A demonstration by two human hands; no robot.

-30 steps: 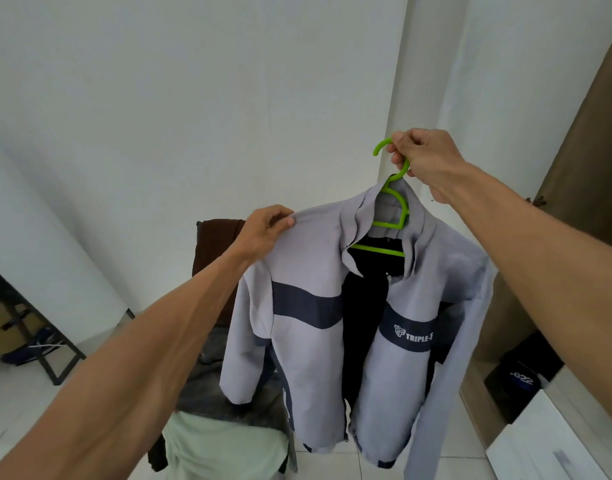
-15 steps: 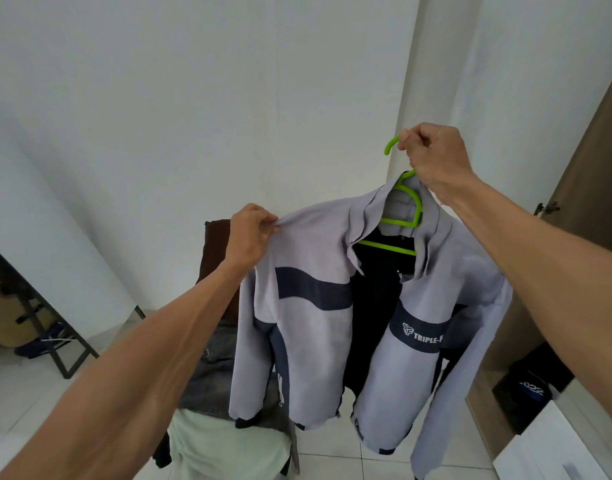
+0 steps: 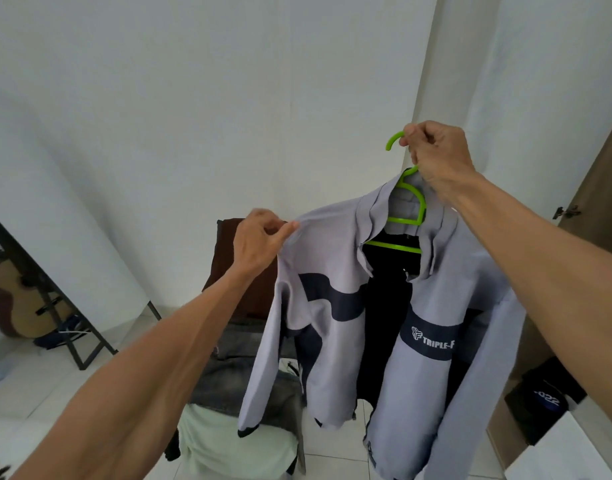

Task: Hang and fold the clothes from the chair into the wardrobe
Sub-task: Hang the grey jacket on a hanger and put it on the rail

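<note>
Jacket: the grey jacket (image 3: 318, 261) with dark bands hangs open-fronted on a green hanger (image 3: 406, 221). It is held up in the air at about 4 o'clock from the middle of the view, in front of the chair and not yet in the wardrobe.
Right hand: the right hand (image 3: 436, 157) is at 2 o'clock, closed round the hanger's neck just under the hook, and carries the load.
Left hand: the left hand (image 3: 259, 240) is at 9 o'clock of the hanger and pinches the jacket's shoulder between thumb and fingers.
Handling: the jacket looks soft, limp and fairly light. The sleeves dangle loose and would likely swing.
Where to hold: the hanger's neck is probably the best place for carrying, and the shoulder seam for settling the cloth on the hanger arm.
Risk: smooth cloth may slide off a tilted hanger.
Chair: the chair (image 3: 228, 258) at 6 o'clock has clothes (image 3: 235, 375) piled on it.
Wardrobe: the brown edge of the wardrobe (image 3: 602, 188) shows at 3 o'clock.
</note>
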